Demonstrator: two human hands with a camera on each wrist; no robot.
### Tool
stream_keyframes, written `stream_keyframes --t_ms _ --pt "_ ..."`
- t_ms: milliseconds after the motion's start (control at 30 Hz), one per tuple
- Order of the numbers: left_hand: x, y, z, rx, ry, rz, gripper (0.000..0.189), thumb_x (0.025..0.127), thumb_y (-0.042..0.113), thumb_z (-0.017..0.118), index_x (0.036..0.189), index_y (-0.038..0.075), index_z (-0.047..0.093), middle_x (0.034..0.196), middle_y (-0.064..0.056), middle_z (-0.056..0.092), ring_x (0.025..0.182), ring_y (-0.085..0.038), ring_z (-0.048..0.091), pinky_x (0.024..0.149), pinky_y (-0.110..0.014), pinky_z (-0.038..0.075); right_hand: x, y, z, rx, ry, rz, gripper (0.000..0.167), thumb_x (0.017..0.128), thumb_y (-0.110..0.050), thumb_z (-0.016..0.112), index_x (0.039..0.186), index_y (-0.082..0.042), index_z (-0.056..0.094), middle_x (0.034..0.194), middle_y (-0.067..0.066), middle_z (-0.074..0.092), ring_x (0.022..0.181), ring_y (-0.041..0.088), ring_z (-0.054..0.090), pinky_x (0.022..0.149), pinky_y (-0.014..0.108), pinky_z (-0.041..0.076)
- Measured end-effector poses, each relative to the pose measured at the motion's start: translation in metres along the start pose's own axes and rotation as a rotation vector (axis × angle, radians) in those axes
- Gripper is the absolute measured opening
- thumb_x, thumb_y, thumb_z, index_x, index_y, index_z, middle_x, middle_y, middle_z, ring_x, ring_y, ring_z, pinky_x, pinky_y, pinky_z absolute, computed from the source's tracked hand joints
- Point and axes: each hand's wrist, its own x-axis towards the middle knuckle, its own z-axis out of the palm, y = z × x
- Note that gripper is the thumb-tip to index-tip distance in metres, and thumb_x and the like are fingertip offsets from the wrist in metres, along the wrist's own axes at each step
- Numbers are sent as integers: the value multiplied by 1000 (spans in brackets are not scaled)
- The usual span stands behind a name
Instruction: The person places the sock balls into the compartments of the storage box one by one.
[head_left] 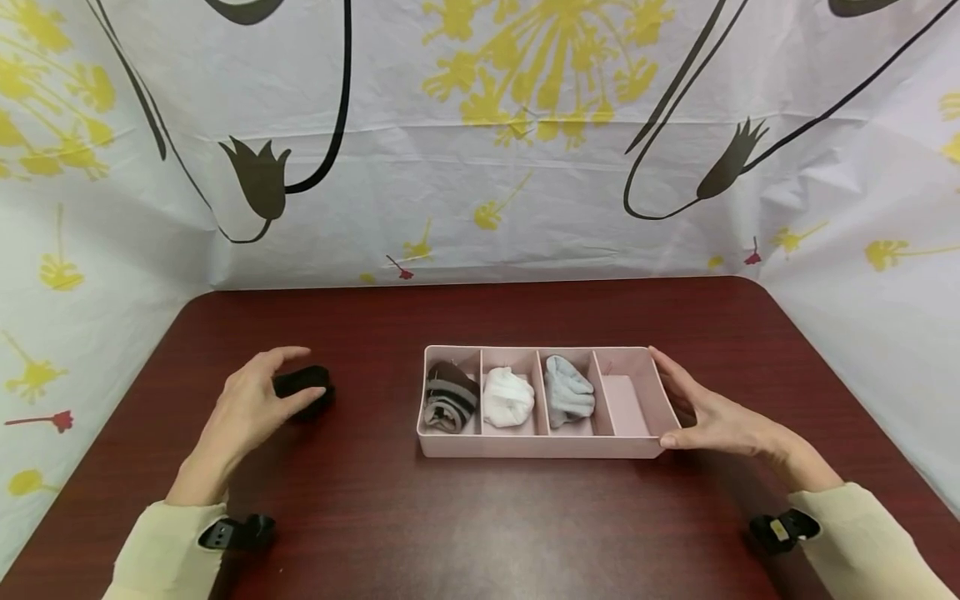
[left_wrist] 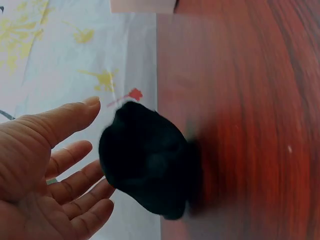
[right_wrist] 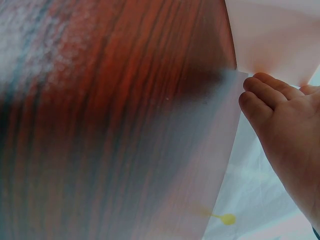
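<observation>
A black rolled-up sock (head_left: pixel 313 392) lies on the table at the left. My left hand (head_left: pixel 251 404) is beside it, thumb and index finger spread around its side. In the left wrist view the loosely bent fingers (left_wrist: pixel 75 185) are apart from the black bundle (left_wrist: pixel 145 160). My right hand (head_left: pixel 720 421) holds the right end of a pink divided box (head_left: pixel 540 447), thumb at the near corner and fingers at the far one. Inside it sit a striped brown-grey sock (head_left: pixel 452 400), a white sock (head_left: pixel 508 397) and a light grey sock (head_left: pixel 568 390); the rightmost compartment (head_left: pixel 626 400) is bare.
Everything stands on a dark red-brown wooden table (head_left: pixel 480 525). A white sheet with printed flowers (head_left: pixel 480 208) hangs behind the table and along its sides. Black straps with small devices (head_left: pixel 238 533) sit on both sleeves.
</observation>
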Motion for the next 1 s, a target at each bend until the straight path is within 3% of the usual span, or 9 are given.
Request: stream_keyframes --t_ms 100,200,267,333,600,1000 --pt "1 -6 0 14 -26 -24 59 84 31 70 133 6 48 132 -22 48 64 -23 43 64 -40 39 0 0 0 1 -2 7 107 77 2 69 151 -14 -5 148 33 14 127 -10 31 93 10 34" --pt "2 -10 2 11 -57 -43 62 84 32 70 134 4 47 134 -24 45 91 -36 53 77 -51 44 -1 0 0 4 -4 12 107 77 1 69 152 -17 -5 148 33 14 127 -10 31 93 10 35" --pt "2 -12 3 7 -74 -56 63 83 32 70 134 3 46 135 -25 44 111 -43 48 85 -58 41 -1 0 0 3 -3 15 107 77 1 69 152 -19 -5 148 33 14 127 -10 31 93 10 35" --pt "3 -14 5 7 -87 -66 63 83 31 70 134 3 46 136 -26 44 119 -45 43 89 -61 38 -1 0 0 0 -2 17 107 77 1 69 152 -18 -5 148 33 15 126 -10 31 93 11 36" --pt "5 -21 12 2 -104 -82 60 83 29 69 133 3 47 134 -26 45 119 -46 42 90 -62 37 0 0 -1 -15 4 18 107 77 0 70 151 -13 -5 147 32 17 126 -10 32 92 11 36" --pt "6 -23 17 17 -67 -59 50 84 18 70 128 3 53 129 -28 49 117 -48 44 89 -62 38 0 0 0 -14 3 19 107 77 -2 70 152 -19 -5 148 31 15 127 -11 30 93 11 36"
